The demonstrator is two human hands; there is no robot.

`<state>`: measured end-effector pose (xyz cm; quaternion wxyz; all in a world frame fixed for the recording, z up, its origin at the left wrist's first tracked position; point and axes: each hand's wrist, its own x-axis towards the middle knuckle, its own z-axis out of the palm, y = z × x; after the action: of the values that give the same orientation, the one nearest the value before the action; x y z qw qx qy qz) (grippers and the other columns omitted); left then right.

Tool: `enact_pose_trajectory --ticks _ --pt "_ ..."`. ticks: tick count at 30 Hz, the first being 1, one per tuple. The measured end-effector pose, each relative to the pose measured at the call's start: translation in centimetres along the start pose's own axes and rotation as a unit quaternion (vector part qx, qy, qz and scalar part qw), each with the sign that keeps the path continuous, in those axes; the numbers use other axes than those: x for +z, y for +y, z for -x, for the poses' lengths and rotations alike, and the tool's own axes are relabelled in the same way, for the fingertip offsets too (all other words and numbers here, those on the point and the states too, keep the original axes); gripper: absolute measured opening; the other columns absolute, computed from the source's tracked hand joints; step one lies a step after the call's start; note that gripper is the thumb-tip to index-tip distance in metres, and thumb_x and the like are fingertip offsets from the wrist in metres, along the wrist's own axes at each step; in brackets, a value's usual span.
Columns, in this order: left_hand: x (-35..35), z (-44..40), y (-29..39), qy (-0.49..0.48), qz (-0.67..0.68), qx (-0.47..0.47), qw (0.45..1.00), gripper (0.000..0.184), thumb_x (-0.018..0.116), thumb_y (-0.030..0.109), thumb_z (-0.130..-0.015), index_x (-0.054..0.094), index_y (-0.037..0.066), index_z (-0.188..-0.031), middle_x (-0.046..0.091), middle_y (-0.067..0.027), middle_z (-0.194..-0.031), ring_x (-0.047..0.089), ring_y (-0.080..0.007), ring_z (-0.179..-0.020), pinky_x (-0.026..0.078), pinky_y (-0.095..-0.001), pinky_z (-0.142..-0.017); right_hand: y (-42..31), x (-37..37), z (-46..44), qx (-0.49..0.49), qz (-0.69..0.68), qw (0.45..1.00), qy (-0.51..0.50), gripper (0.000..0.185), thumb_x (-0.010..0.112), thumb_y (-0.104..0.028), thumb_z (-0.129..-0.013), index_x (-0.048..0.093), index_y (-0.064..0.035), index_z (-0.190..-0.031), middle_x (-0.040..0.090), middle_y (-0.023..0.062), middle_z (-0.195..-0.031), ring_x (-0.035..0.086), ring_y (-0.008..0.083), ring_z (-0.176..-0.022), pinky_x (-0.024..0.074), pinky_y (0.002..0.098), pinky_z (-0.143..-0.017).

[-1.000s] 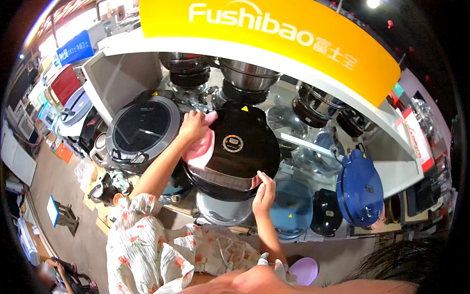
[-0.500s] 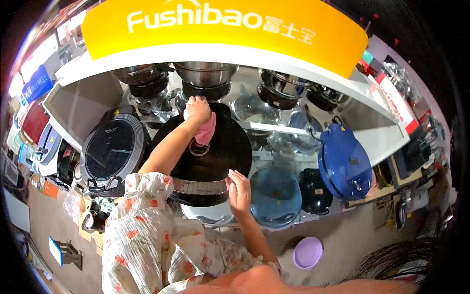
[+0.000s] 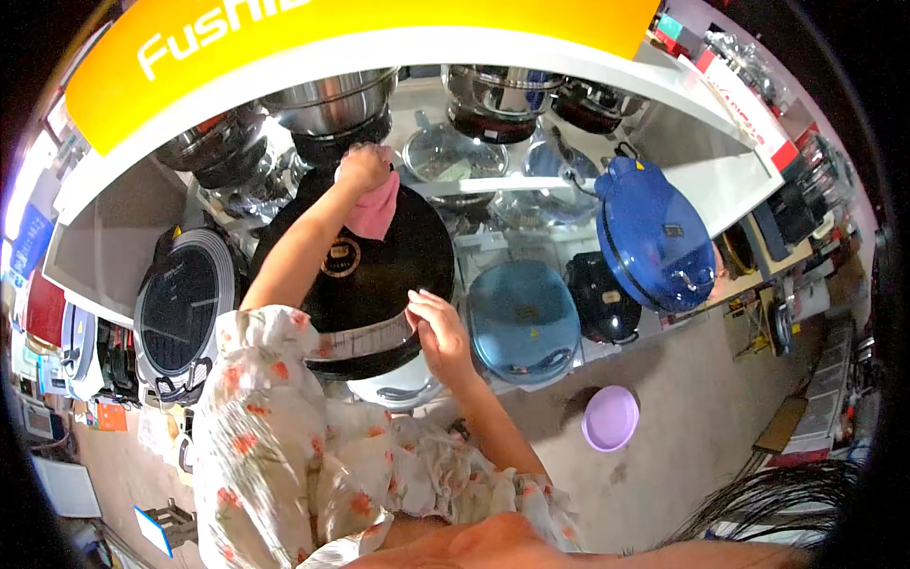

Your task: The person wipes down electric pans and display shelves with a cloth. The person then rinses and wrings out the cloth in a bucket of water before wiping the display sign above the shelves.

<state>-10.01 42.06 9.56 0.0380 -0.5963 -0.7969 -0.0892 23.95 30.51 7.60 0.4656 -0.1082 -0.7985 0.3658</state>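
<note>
A pink cloth (image 3: 373, 211) is bunched in my left hand (image 3: 365, 171), whose fingers are closed around it. The cloth lies against the far part of a large round black electric griddle (image 3: 398, 247) with a glossy top and a round gold emblem. My right hand (image 3: 441, 332) is at the griddle's near right edge, fingers loosely bent and apart, fingertips by the rim. A silvery band (image 3: 365, 341) runs along the griddle's near side. Part of the griddle's left side is hidden behind my left forearm.
Left of the griddle stands a grey-ringed black griddle (image 3: 185, 303). To the right are a teal pan (image 3: 524, 318), a small black pan (image 3: 604, 294) and a blue griddle (image 3: 654, 237). Steel pots (image 3: 332, 100) line the back below a yellow sign (image 3: 379, 24). A purple basin (image 3: 610, 418) sits on the floor.
The whole view has shifted, with the display now further left and higher. My left hand still holds the cloth on the griddle, now right of the emblem. My right hand stays near the rim.
</note>
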Motion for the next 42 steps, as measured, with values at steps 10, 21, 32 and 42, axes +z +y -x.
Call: enact_pose_trajectory --ticks 10,21,32,42 --pt "-3.6 12.0 11.6 0.054 0.033 0.3 0.952 0.069 0.061 0.016 -0.072 0.04 0.006 -0.137 0.055 -0.0118 -0.124 0.047 -0.0312 -0.119 0.032 -0.0445 -0.103 4.9 -1.0 2.3 0.227 -0.591 0.763 0.126 0.036 0.042 -0.031 -0.097 0.054 -0.0013 -0.112 0.063 0.0144 -0.106 0.058 0.0248 -0.105 0.0429 0.0346 -0.092" --pt "-13.8 19.8 14.5 0.02 0.235 0.223 0.946 0.032 0.06 0.011 -0.075 0.065 0.006 -0.106 0.065 -0.0129 -0.096 0.061 -0.0279 -0.093 0.043 -0.0378 -0.086 5.7 -6.5 5.7 0.32 -0.545 0.749 0.2 0.032 0.047 -0.031 -0.094 0.056 -0.006 -0.111 0.062 0.0062 -0.099 0.056 0.017 -0.091 0.0437 0.0296 -0.08" --pt "-9.1 25.9 17.5 0.055 0.011 0.11 0.992 0.052 0.066 0.029 -0.071 0.058 0.012 -0.119 0.058 -0.0065 -0.118 0.055 -0.0281 -0.098 0.048 -0.0372 -0.086 5.3 -6.0 6.2 0.363 -0.505 0.769 0.148 0.026 0.053 -0.029 -0.092 0.059 -0.0087 -0.106 0.063 0.0041 -0.094 0.056 0.0138 -0.085 0.0429 0.0264 -0.074" --pt "-10.5 33.9 9.9 0.211 0.127 -0.089 0.965 0.038 0.06 0.021 -0.071 0.065 0.004 -0.104 0.062 -0.0126 -0.109 0.054 -0.0308 -0.103 0.042 -0.0393 -0.093 6.9 -6.3 10.7 0.398 -0.529 0.742 0.108 0.027 0.055 -0.025 -0.092 0.056 -0.0038 -0.109 0.063 0.0083 -0.098 0.058 0.0172 -0.09 0.0446 0.0295 -0.078"
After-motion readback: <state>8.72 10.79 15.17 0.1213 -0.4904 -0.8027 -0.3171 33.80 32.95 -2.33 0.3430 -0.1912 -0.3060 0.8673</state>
